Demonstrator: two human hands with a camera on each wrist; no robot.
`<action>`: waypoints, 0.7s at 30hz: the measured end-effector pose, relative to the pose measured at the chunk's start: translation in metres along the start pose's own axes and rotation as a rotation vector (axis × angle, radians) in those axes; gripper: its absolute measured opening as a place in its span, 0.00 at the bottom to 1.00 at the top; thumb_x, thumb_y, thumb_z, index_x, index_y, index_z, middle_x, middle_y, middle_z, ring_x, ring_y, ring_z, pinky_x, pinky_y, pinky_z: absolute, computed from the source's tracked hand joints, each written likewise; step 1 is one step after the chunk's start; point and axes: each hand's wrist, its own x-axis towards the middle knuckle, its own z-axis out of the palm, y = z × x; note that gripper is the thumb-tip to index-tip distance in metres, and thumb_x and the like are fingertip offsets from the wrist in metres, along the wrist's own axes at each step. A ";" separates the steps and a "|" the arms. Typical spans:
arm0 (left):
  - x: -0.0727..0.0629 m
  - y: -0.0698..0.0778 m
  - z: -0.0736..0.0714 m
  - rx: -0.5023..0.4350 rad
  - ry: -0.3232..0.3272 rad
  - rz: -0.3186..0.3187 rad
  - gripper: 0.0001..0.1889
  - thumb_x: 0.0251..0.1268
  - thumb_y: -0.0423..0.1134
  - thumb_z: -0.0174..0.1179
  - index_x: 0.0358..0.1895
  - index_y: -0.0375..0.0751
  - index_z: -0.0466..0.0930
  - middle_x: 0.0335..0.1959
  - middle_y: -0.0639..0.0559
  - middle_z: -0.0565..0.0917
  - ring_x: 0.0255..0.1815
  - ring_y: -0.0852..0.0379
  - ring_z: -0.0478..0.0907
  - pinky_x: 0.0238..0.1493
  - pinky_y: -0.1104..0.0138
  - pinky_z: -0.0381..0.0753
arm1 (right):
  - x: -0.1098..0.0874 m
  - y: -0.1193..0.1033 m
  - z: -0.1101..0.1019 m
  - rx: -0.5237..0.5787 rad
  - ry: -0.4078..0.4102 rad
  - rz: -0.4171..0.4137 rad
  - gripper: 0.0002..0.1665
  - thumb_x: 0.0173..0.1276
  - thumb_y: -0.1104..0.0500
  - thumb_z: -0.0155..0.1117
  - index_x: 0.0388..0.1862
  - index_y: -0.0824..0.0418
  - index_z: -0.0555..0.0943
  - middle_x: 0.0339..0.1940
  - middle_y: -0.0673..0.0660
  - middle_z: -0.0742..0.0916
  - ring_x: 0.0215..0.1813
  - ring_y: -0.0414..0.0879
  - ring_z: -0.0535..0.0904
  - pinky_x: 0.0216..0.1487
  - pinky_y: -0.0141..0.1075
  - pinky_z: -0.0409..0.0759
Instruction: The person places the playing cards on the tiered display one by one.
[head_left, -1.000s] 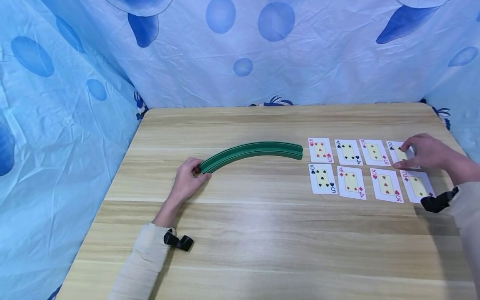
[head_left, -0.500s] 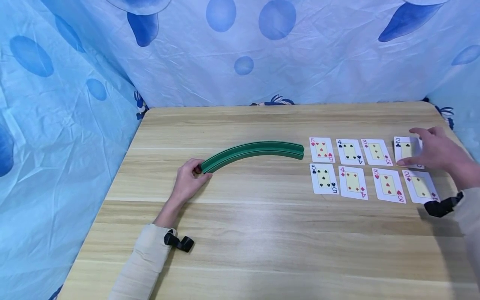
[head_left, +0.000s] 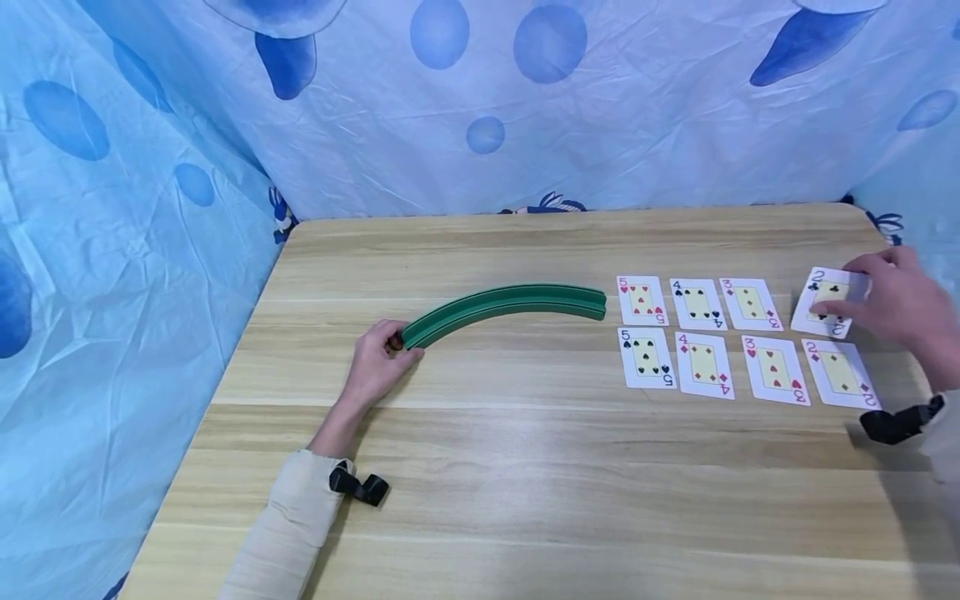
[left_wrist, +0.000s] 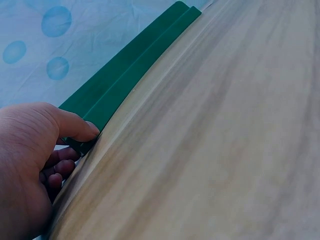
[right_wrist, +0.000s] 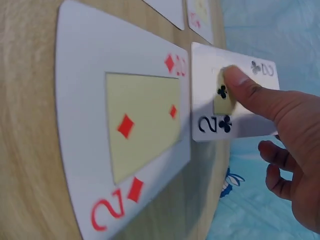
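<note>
My left hand (head_left: pixel 375 354) grips the near-left end of a curved green card holder (head_left: pixel 517 298), which lies on the table with its grooves facing up. In the left wrist view the thumb presses on the front of the card holder (left_wrist: pixel 125 70), with the other fingers curled behind it. At the right, my right hand (head_left: pixel 907 304) pinches the two of clubs (head_left: pixel 831 290), thumb on its face and fingers behind. The right wrist view shows this playing card (right_wrist: pixel 207 75) tilted, just beyond the two of diamonds (right_wrist: pixel 145 130).
Two rows of face-up playing cards lie right of the card holder, including the five of hearts (head_left: pixel 641 300), three of diamonds (head_left: pixel 750 304) and five of spades (head_left: pixel 645 357). A blue patterned curtain (head_left: pixel 487 175) hangs behind the wooden table (head_left: pixel 525 467).
The right hand has slid the two of clubs rightward, away from the three of diamonds, and tilted it within its pinch. The left hand and card holder have stayed still.
</note>
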 end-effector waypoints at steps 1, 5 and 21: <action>0.000 0.001 0.000 -0.002 0.001 -0.001 0.15 0.55 0.28 0.71 0.47 0.31 0.83 0.36 0.40 0.79 0.37 0.50 0.72 0.38 0.71 0.69 | -0.001 0.000 -0.002 0.006 0.003 -0.010 0.38 0.63 0.59 0.72 0.59 0.82 0.65 0.59 0.82 0.63 0.53 0.74 0.61 0.50 0.66 0.69; -0.001 0.001 -0.001 0.007 0.000 -0.002 0.15 0.55 0.28 0.71 0.46 0.31 0.83 0.36 0.40 0.79 0.37 0.50 0.71 0.38 0.70 0.69 | -0.002 0.007 -0.010 0.040 -0.009 -0.031 0.30 0.67 0.60 0.68 0.55 0.82 0.68 0.45 0.81 0.74 0.41 0.69 0.71 0.33 0.49 0.73; -0.001 0.001 0.000 -0.011 -0.001 -0.005 0.14 0.55 0.28 0.70 0.46 0.31 0.83 0.35 0.41 0.79 0.37 0.51 0.71 0.38 0.71 0.69 | -0.004 0.024 -0.027 0.192 0.051 -0.086 0.17 0.72 0.68 0.59 0.51 0.83 0.73 0.32 0.78 0.81 0.23 0.34 0.70 0.23 0.27 0.66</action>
